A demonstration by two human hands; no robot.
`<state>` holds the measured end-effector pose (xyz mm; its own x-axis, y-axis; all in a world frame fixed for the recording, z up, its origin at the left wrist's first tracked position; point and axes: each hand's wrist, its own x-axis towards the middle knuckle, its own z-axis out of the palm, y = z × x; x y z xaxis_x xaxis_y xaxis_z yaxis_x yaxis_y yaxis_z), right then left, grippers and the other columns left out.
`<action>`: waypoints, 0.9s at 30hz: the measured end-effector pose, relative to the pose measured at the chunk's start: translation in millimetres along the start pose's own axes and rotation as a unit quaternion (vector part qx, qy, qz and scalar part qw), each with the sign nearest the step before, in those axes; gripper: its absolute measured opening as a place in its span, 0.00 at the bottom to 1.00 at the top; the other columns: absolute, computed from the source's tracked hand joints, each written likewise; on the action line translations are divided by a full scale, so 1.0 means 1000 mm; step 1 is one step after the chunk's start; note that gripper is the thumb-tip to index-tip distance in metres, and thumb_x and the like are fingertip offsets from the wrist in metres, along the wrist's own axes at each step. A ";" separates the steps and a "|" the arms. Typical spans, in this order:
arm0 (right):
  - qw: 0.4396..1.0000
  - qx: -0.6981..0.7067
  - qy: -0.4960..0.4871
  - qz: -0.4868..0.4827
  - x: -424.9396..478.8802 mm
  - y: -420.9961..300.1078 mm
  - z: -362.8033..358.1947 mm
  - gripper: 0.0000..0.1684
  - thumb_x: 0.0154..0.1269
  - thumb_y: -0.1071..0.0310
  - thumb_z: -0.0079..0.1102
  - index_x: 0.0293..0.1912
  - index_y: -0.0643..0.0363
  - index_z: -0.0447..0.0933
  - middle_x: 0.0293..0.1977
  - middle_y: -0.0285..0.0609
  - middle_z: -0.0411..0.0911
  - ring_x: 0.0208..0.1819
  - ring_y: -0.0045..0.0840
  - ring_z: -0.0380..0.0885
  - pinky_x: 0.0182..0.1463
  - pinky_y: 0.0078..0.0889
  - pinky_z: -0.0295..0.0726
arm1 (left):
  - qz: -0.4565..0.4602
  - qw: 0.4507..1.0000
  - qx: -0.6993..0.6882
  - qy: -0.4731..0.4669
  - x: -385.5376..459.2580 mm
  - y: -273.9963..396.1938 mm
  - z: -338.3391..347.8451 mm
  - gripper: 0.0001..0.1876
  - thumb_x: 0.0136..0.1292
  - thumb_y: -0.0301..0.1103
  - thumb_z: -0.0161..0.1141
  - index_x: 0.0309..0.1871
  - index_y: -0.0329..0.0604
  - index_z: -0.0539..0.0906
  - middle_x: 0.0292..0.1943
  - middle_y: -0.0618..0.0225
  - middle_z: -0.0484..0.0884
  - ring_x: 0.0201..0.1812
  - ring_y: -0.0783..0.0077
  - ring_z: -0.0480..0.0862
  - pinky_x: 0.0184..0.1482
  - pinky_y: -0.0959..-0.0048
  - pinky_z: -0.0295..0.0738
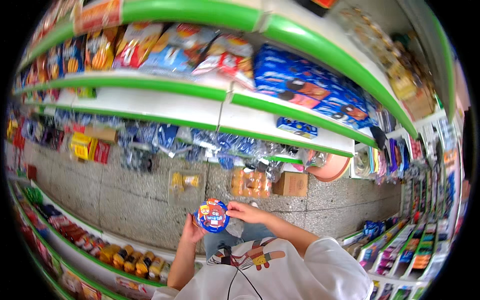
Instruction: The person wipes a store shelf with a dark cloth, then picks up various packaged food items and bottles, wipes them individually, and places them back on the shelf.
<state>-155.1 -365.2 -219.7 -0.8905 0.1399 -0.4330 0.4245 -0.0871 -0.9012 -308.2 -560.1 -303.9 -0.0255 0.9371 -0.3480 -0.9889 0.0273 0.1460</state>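
A round tub with a blue and orange printed lid (pixel 213 216) is held in front of my body, its lid facing up. My left hand (pixel 193 228) grips the tub's side, with fingers partly hidden beneath it. On the other side, my right hand (pixel 240 211) touches the lid's rim with thumb and fingertips; whether it pinches the rim or just rests there cannot be told. Beyond the tub on the tiled floor stand a translucent plastic bin (pixel 186 200) with a few yellow packages and a shrink-wrapped pack of orange drink bottles (pixel 250 183).
A cardboard box (pixel 291 184) and a pink basin (pixel 330 167) stand by the far shelving. Its green-edged shelves hold snack bags (pixel 180 47) and blue cartons (pixel 307 84). Behind me, a low shelf holds yellow-topped jars (pixel 129 260). More stocked shelves (pixel 412 240) line the right.
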 end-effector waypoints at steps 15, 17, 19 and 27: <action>0.619 -0.143 0.741 -0.219 -0.364 0.046 -0.375 0.08 0.67 0.70 0.52 0.42 0.66 0.73 0.42 0.43 0.76 0.47 0.25 0.74 0.52 0.27 0.71 | 0.016 0.997 -0.070 -0.022 0.149 -0.176 0.177 0.31 0.62 0.56 0.49 0.64 0.48 0.66 0.61 0.62 0.70 0.56 0.60 0.75 0.41 0.67 0.80; 0.539 -0.308 0.761 -0.190 -0.408 0.045 -0.431 0.07 0.62 0.72 0.56 0.40 0.63 0.75 0.45 0.49 0.77 0.53 0.39 0.73 0.57 0.37 0.68 | 0.008 0.999 -0.047 -0.019 0.168 -0.208 0.194 0.30 0.62 0.55 0.47 0.63 0.48 0.67 0.59 0.64 0.72 0.54 0.63 0.76 0.37 0.71 0.79; 0.514 -0.336 0.765 -0.195 -0.421 0.026 -0.466 0.09 0.58 0.70 0.60 0.40 0.60 0.76 0.49 0.53 0.75 0.56 0.43 0.70 0.58 0.41 0.66 | 0.016 0.999 -0.022 0.027 0.181 -0.232 0.211 0.28 0.63 0.55 0.45 0.60 0.47 0.70 0.56 0.62 0.75 0.50 0.64 0.78 0.37 0.71 0.78; 0.733 -0.326 0.594 -0.065 -0.425 0.028 -0.590 0.48 0.42 0.49 0.72 0.60 0.63 0.66 0.53 0.60 0.71 0.57 0.47 0.69 0.61 0.37 0.67 | -0.001 0.999 0.047 0.014 0.211 -0.267 0.256 0.25 0.64 0.56 0.43 0.55 0.50 0.73 0.49 0.64 0.79 0.43 0.66 0.80 0.34 0.71 0.77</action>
<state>331.4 155.0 -71.4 -0.3234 0.8990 0.2952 0.6818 0.4377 -0.5862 -12.5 -280.6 -179.4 -0.0287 0.9267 -0.3746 -0.9707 0.0636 0.2315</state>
